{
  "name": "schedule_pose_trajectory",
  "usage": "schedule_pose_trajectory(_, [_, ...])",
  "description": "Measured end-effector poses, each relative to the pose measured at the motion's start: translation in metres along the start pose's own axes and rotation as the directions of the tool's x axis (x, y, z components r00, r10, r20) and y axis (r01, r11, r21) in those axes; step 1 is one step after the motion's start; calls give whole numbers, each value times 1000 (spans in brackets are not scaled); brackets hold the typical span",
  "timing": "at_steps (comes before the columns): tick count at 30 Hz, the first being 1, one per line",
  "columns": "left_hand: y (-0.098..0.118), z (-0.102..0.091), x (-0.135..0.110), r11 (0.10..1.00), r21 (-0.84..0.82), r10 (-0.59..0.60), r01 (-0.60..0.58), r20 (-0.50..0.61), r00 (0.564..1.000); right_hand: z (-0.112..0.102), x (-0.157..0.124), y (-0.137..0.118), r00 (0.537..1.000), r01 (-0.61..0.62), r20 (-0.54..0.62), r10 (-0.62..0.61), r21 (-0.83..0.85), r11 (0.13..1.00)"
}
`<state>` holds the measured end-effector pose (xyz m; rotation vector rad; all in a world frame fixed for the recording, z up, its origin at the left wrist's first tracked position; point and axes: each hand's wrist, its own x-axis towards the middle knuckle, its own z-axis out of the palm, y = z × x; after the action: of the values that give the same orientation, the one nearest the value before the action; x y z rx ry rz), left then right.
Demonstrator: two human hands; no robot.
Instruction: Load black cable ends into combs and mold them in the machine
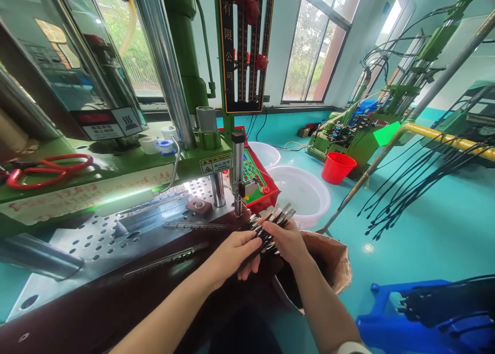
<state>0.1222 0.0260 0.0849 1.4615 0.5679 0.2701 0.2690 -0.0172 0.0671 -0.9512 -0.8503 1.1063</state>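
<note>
Both my hands meet in front of a green moulding machine (185, 80), over the edge of its perforated metal table (100, 230). My left hand (232, 255) is closed round a bundle of black cables with metal plug ends (270, 222). My right hand (286, 240) grips the same bundle from the right side, fingers curled over the plugs. The plug tips fan out above my fingers. Below my hands stands a brown paper-lined sack (332, 261).
Red-handled scissors (46, 169) lie on the machine's green ledge. A red control panel (259, 181), two white basins (305, 189) and a red bucket (337, 166) sit behind. Black cables hang from a yellow rail (444, 137). A blue stool (417, 318) is at lower right.
</note>
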Motion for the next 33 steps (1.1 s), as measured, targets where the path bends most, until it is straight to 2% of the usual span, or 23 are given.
schedule_pose_trajectory(3, [-4, 6, 0, 999, -42, 6, -12, -139, 990, 0, 2, 2, 997, 40, -69, -37, 42, 998])
schedule_pose_trajectory(9, [-4, 4, 4, 998, 29, 59, -53, -231, 971, 5, 5, 2, 993, 74, -102, -63, 116, 990])
schedule_pose_trajectory(13, [-3, 3, 6, 995, 89, 62, -43, -218, 974, 7, 11, 6, 962, 139, -265, -64, 275, 951])
schedule_pose_trajectory(15, [-2, 3, 6, 994, 107, 48, -29, -186, 981, 5, 14, 4, 951, 158, -301, -66, 293, 943])
schedule_pose_trajectory(17, [-1, 2, 6, 995, 97, 42, -26, -162, 986, -1, 17, -5, 970, 142, -230, -83, 257, 956])
schedule_pose_trajectory(21, [-1, 6, 4, 999, -7, -43, 42, -137, 990, -17, 26, -37, 989, 142, 20, -145, 101, 985])
schedule_pose_trajectory(23, [-5, 11, 0, 990, -105, -103, 94, -87, 991, -21, 31, -50, 979, 70, 198, -53, -85, 994])
schedule_pose_trajectory(25, [-11, 20, -6, 967, -220, -135, 126, -26, 990, -19, 33, -54, 932, 0, 346, 112, -309, 951])
schedule_pose_trajectory(26, [-15, 25, -9, 949, -282, -145, 140, 0, 989, -15, 32, -52, 902, -9, 392, 179, -400, 917])
schedule_pose_trajectory(28, [-22, 35, -15, 900, -409, -160, 153, 16, 987, -5, 26, -41, 870, 33, 435, 233, -523, 852])
schedule_pose_trajectory(30, [-28, 44, -20, 847, -515, -170, 131, -28, 985, 7, 18, -24, 871, 107, 442, 215, -598, 794])
schedule_pose_trajectory(33, [-37, 50, -25, 803, -594, -166, 41, -157, 973, 24, 5, -1, 876, 180, 446, 184, -656, 733])
